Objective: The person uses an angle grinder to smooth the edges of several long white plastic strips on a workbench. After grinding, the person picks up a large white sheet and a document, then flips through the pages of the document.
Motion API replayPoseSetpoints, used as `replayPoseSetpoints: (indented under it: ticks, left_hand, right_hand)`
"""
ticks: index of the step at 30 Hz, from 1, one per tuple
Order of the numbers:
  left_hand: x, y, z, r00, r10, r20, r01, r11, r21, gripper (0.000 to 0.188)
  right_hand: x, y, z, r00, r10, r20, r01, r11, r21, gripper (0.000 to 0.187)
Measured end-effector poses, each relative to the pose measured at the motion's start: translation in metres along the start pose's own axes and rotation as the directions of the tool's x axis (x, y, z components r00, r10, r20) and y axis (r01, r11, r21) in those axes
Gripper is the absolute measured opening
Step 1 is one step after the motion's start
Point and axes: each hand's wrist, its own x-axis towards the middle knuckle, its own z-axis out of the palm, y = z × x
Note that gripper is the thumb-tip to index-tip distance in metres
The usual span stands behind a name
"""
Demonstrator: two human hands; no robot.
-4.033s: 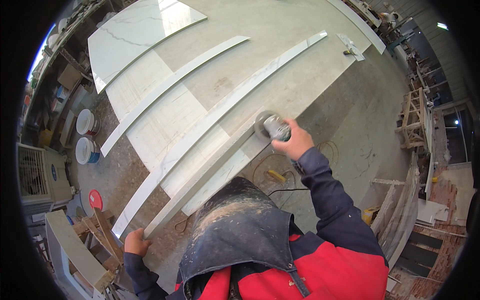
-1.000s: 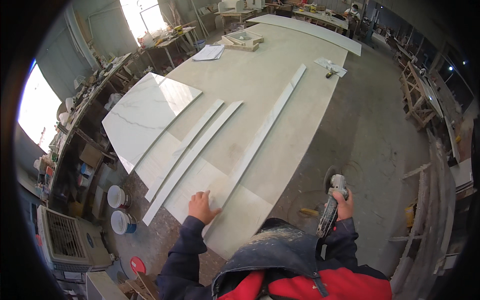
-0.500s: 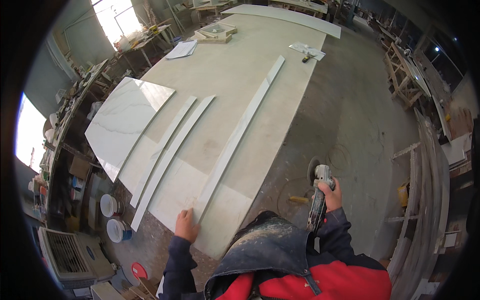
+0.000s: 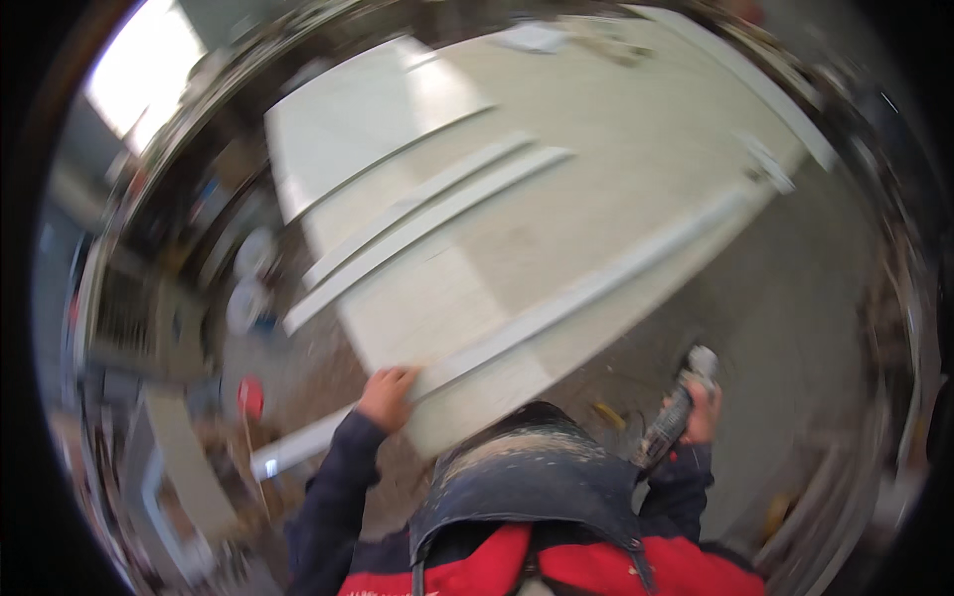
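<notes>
Head view, blurred: the left hand [image 4: 386, 395], at lower centre-left, grips the near end of a long pale stone strip [image 4: 586, 293] lying on the slab table [image 4: 616, 179], seemingly to steady it. The right hand [image 4: 701, 412], lower right, is closed around an angle grinder [image 4: 678, 407], held clear of the stone.
</notes>
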Motion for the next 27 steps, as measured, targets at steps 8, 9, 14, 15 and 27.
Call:
replayPoseSetpoints:
  ticks: [8,9,14,15,27]
  left_hand:
    - [-0.039,0.060,0.033,0.995,-0.080,-0.063,0.084,0.994,0.066,0.065]
    - [-0.057,0.065,0.037,0.988,-0.080,-0.136,0.084,0.996,0.029,0.066]
    - [-0.155,0.022,-0.019,0.911,-0.219,-0.350,0.202,0.976,-0.085,0.079]
    - [-0.186,0.001,-0.028,0.882,-0.267,-0.388,0.270,0.962,-0.046,0.082]
    - [-0.325,-0.173,-0.010,0.848,-0.051,-0.527,0.183,0.962,0.200,0.063]
  right_hand:
    - [-0.048,0.011,0.004,0.944,0.204,0.258,-0.185,0.978,-0.096,0.047]
    - [-0.049,0.018,0.000,0.932,0.182,0.313,-0.155,0.982,-0.108,0.047]
    - [-0.073,-0.004,0.044,0.907,0.141,0.397,-0.091,0.986,-0.143,0.046]
    - [-0.080,-0.004,0.049,0.906,0.145,0.397,-0.105,0.987,-0.122,0.045]
    - [-0.230,0.024,0.160,0.880,0.216,0.423,-0.147,0.971,-0.189,0.055]
